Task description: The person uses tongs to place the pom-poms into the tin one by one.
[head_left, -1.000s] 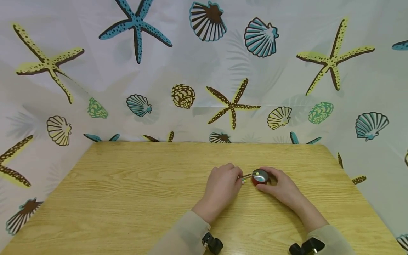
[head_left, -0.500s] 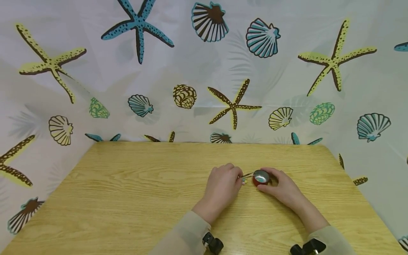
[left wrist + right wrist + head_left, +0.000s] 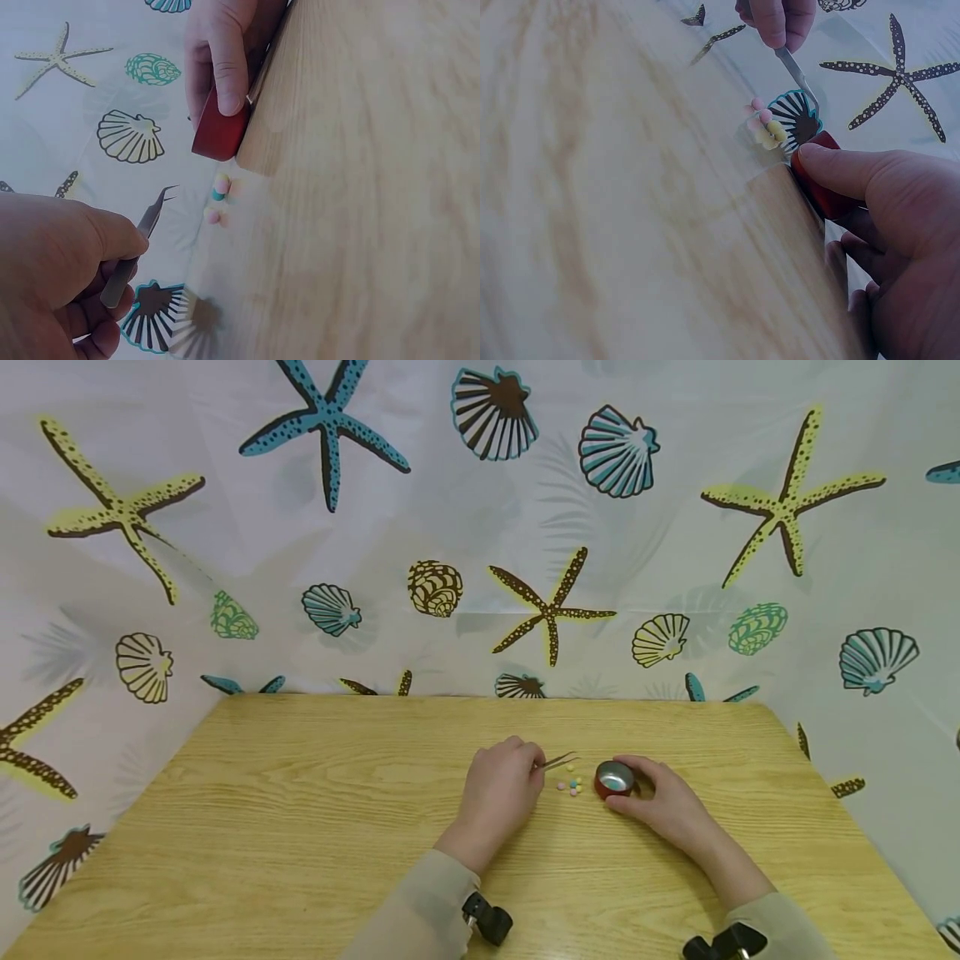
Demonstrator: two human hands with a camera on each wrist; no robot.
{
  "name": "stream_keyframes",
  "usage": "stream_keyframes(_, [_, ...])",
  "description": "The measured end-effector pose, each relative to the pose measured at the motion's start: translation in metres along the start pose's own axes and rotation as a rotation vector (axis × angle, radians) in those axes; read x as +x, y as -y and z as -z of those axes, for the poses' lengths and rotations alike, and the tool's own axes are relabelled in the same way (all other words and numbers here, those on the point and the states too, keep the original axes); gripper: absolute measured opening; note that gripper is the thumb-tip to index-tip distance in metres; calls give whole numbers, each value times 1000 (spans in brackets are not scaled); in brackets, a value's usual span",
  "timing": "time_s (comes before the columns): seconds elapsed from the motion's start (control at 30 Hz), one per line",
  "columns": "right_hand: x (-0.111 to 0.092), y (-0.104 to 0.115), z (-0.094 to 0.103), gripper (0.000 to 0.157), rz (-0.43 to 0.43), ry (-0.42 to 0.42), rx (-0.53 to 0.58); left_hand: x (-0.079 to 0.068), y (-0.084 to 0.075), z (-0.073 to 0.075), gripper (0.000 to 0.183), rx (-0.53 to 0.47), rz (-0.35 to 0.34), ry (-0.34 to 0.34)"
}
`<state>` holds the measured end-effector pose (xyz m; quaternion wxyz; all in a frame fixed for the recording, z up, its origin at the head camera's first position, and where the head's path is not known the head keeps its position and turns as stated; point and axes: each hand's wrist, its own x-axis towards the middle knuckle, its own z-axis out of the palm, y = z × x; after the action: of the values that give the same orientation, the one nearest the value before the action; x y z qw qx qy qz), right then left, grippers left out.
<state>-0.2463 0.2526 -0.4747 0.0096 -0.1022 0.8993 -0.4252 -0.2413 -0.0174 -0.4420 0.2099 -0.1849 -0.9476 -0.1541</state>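
My left hand (image 3: 497, 797) pinches a pair of steel tweezers (image 3: 556, 762) between thumb and fingers. Their bent tips stand slightly apart with nothing between them in the left wrist view, above the small beads. These pink, yellow and blue beads (image 3: 573, 785) lie in a loose cluster on the table, left of a small round red tin (image 3: 222, 133). The tin stands upright, its silvery inside (image 3: 615, 773) facing up. My right hand (image 3: 667, 800) grips the tin from its right side, thumb in front and fingers behind.
The wood-grain table (image 3: 300, 827) runs back to a white cloth (image 3: 420, 510) printed with starfish and shells, which also hangs along both sides. A black wrist camera (image 3: 489, 918) sits on the left sleeve, another black camera (image 3: 726, 941) on the right one.
A yellow bead in the tweezers over the tin a second ago no longer shows at their tips. My left hand has drawn back left with the tweezers, uncovering the beads. The right hand stays put.
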Motion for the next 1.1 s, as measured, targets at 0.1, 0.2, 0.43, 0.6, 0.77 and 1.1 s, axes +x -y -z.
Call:
stream_keyframes(0.1, [0, 0, 0, 70, -4, 3, 4, 0, 2, -2, 4, 4, 6, 13])
stream_keyframes(0.2, [0, -1, 0, 71, -8, 4, 5, -1, 4, -5, 5, 7, 12, 19])
stream_keyframes(0.43, [0, -1, 1, 71, -2, 5, 7, -2, 8, -10, 5, 0, 17, 19])
stream_keyframes(0.6, [-1, -1, 1, 72, -1, 7, 7, -3, 9, -13, 4, 4, 35, 39])
stream_keyframes(0.77, [-1, -1, 1, 71, 0, 4, 4, -3, 10, -15, 4, 10, 37, 55])
stream_keyframes(1.1, [0, 1, 1, 71, 4, -1, -9, -3, 12, -18, 4, 8, 38, 71])
